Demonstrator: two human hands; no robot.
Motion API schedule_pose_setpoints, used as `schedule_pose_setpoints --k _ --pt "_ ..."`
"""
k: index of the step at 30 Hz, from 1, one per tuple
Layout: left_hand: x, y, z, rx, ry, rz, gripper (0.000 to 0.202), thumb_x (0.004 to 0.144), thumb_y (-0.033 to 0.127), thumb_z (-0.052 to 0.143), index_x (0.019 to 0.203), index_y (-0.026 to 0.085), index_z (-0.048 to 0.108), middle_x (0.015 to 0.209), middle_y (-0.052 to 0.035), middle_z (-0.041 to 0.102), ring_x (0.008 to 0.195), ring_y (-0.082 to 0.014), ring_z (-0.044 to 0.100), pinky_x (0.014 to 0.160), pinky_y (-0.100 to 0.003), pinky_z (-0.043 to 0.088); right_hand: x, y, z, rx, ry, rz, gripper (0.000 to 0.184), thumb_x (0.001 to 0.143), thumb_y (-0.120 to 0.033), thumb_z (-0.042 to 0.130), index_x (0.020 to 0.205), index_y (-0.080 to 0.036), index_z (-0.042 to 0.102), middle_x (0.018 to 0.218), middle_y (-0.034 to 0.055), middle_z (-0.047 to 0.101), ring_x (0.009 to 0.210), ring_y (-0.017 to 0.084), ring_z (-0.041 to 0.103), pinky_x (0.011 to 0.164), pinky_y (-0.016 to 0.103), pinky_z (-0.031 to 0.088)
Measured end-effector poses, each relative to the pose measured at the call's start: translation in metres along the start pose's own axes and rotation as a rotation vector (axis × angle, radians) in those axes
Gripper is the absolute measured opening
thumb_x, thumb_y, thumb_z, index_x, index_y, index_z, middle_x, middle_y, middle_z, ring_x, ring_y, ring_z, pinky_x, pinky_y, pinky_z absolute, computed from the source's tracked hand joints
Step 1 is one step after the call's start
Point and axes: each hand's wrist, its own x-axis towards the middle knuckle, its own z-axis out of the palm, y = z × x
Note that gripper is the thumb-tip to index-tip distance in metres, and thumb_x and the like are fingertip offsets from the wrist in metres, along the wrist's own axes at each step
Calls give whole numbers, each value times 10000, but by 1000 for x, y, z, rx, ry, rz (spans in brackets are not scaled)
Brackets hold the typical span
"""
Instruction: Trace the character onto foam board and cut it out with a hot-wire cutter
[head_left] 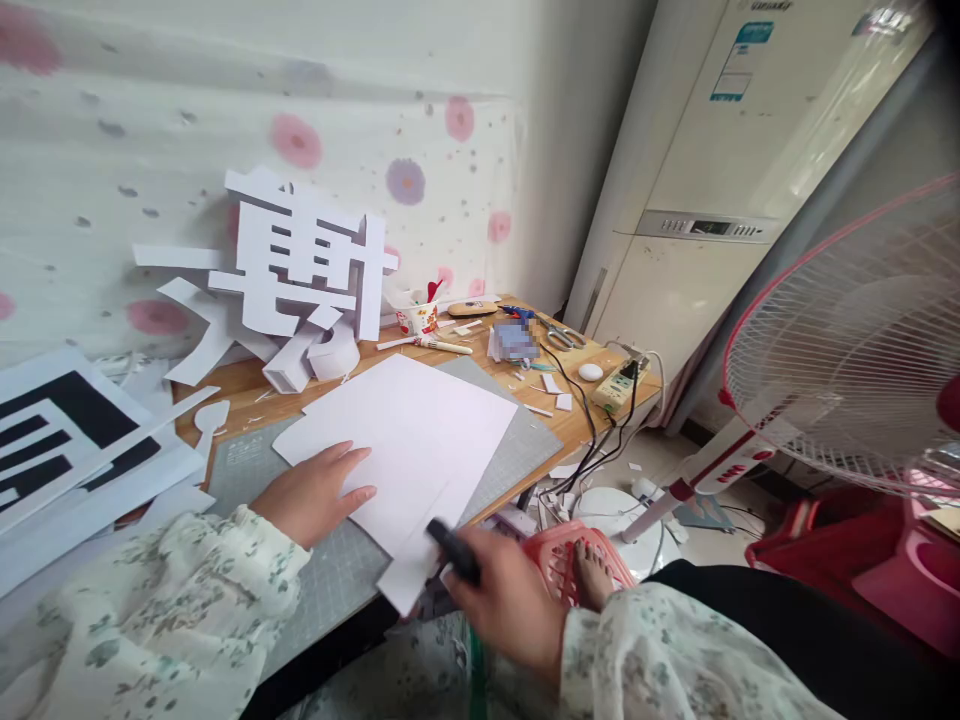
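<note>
A large white sheet of card or foam board [420, 430] lies over a grey cutting mat [315, 560]. My left hand [319, 490] rests flat on its left side with fingers spread. Near the sheet's front corner, my right hand [510, 590] grips a black tool that looks like a utility knife handle [454, 550]; motion blurs it, and no blade can be made out. A faint line runs across the sheet near that corner. Beside it, a smaller white flap [405, 585] sticks out past the table's front edge.
White cut-out characters [300, 250] lean against the wall. Black-and-white printed sheets [67, 440] lie left. At the back are a paper cup [416, 318], scissors [564, 335] and a power strip [621, 385] with cables. A fan [840, 340] stands right, with a pink basket [555, 560] below.
</note>
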Motion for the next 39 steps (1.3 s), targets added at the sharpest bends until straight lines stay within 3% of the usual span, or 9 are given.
schedule_pose_setpoints --k 3,5,11,15,22,28,31,35,39 --pt "9 -9 -10 16 -38 38 672 872 494 390 1377 88 571 1475 -206 512 1349 -344 515 1107 -490 413 -4 -13 10 32 -439 -292 319 757 -167 650 1065 -218 713 976 26 745 852 176 678 754 217 481" --pt "17 -8 -19 22 -37 71 675 872 512 401 1380 98 567 1473 -202 516 1348 -349 513 1111 -506 400 1 -13 1 16 -549 -403 356 755 -162 652 1103 -208 711 1005 33 750 887 176 686 784 212 483" --pt "26 51 -19 -21 -48 330 572 867 459 619 1397 251 560 1529 -89 481 1413 -276 439 1167 -410 333 65 15 -98 -431 182 90 279 829 -153 572 1078 -169 697 974 60 736 866 195 663 772 260 464" --pt "14 91 3 -33 -49 415 801 794 485 755 1495 271 434 1618 -115 323 1498 -372 252 1167 -580 286 111 33 -143 -582 222 203 261 826 -161 604 1068 -122 695 926 119 734 867 258 660 731 304 423" --pt "-5 86 19 6 -94 524 844 813 330 722 1551 280 316 1665 -74 166 1543 -326 55 1207 -628 126 106 30 -132 -662 64 151 235 832 -136 611 1057 -129 678 1052 154 732 979 270 662 798 298 421" --pt "-24 52 -5 54 -256 609 1011 681 146 802 1541 352 313 1656 -37 201 1539 -314 108 1197 -637 167 57 22 -130 -497 -16 79 210 817 -155 591 1002 -180 688 978 88 729 917 251 664 806 320 465" --pt "-21 51 -23 25 -274 667 878 675 177 829 1461 329 468 1619 -49 323 1504 -353 246 1188 -643 215 40 21 -134 -228 204 11 26 769 -215 665 793 -207 673 885 51 704 825 223 643 761 322 486" --pt "3 85 -31 8 -139 743 557 826 263 749 1343 146 578 1455 -154 549 1349 -344 504 1102 -510 429 26 19 -144 196 614 -77 231 802 -365 713 651 -221 613 773 34 621 737 190 589 624 297 486" --pt "27 118 -19 40 42 724 405 897 312 680 1209 58 634 1309 -208 633 1239 -369 580 1003 -504 501 15 17 -146 266 614 -65 310 899 -513 631 856 -224 734 804 62 648 670 185 618 510 289 503"
